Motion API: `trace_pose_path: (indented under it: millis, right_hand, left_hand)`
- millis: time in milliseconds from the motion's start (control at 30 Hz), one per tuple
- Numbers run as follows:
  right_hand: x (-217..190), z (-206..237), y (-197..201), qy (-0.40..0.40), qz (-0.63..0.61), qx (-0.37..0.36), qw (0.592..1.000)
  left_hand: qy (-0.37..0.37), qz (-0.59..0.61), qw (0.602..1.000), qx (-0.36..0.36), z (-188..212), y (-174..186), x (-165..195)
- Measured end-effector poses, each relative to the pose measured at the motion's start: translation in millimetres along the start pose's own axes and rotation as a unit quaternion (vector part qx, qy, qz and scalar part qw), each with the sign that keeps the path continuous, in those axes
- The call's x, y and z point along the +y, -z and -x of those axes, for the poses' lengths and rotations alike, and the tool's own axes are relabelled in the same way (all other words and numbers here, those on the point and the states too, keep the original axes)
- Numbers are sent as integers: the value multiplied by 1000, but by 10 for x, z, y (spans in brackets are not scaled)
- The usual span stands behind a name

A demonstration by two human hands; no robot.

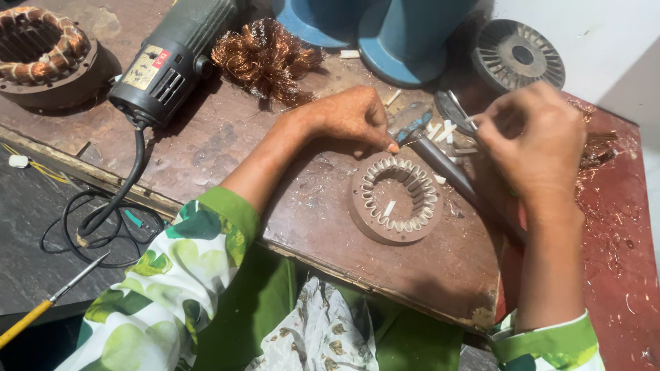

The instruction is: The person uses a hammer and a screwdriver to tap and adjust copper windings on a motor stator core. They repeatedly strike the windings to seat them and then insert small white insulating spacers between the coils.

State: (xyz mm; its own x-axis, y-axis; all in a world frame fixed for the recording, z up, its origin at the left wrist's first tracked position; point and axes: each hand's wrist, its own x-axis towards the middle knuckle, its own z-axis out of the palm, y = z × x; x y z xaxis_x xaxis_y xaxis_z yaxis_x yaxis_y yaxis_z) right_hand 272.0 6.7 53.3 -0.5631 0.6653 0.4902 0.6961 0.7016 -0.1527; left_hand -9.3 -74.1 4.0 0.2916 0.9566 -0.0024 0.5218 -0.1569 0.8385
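Stator core (pixel 394 199), round w/ pale slot liners around its bore, lies flat on worn brown bench (pixel 309 220), centre, near front edge. One loose white strip sits inside the bore.

Nearest: green-white leaf-print sleeves, cut off by bottom edge. Yellow-handled pointed tool (pixel 41 309) low left, handle partly out of frame. Black cable (pixel 103 220) loops off the bench edge.

Left hand (pixel 350 117) reaches in from left, fingers pinched together, tip touching the core's upper rim; what it pinches is too small to tell. Right hand (pixel 540 137) is blurred, closed around sthg thin above the core's right side; scissors-like tool (pixel 430 134) lies just beside, blades partly hidden by the hand. White strip scraps (pixel 443 130) scattered btwn the hands.

Farther: dark green power tool (pixel 172 58) w/ a rectangular yellow-red label on its body, text unreadable. Tangle of copper wire (pixel 265 58) next to it. Wound stator (pixel 41 48) top left, cut off. Blue bases (pixel 392 34) top centre, tops out of frame. Grey finned rotor disc (pixel 515 55) top right.
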Motion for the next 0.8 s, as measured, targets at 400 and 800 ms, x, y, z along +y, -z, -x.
trace_pose_path:
  millis: [400,800]
  right_hand:
    - [-170,38,-81,-34,44,0,998]
    - [-401,11,-96,-29,-181,-123,975]
  left_hand:
    - [-39,8,999,-11,-24,-45,41]
    - [-28,51,998,-33,-51,-58,48]
